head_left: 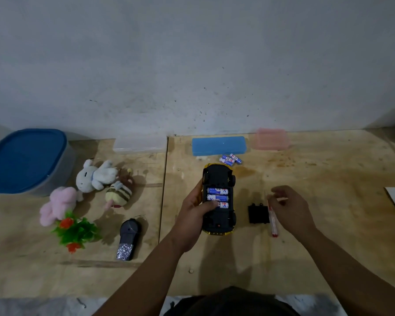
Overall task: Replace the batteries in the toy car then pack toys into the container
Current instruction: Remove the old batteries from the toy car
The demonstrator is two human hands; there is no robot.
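The yellow toy car (218, 179) lies upside down, its black underside up and its open battery bay holding three blue-and-white batteries (218, 198). My left hand (193, 215) grips the car from the left, with the thumb resting on the nearest battery. The black battery cover (258, 214) lies on the table just right of the car. A red-and-white screwdriver (273, 222) lies beside the cover. My right hand (287, 208) is at the screwdriver's upper end with curled fingers; it is blurred, so a grip is unclear. Loose batteries (230, 158) lie beyond the car.
A grey container with a blue lid (25, 160) stands at the far left. Beside it lie a white plush (96, 175), a pink plush (58, 205), a striped bee plush (118, 193), a plastic plant (77, 231) and a remote (128, 239). Clear (140, 144), blue (218, 145) and pink boxes (271, 139) line the wall.
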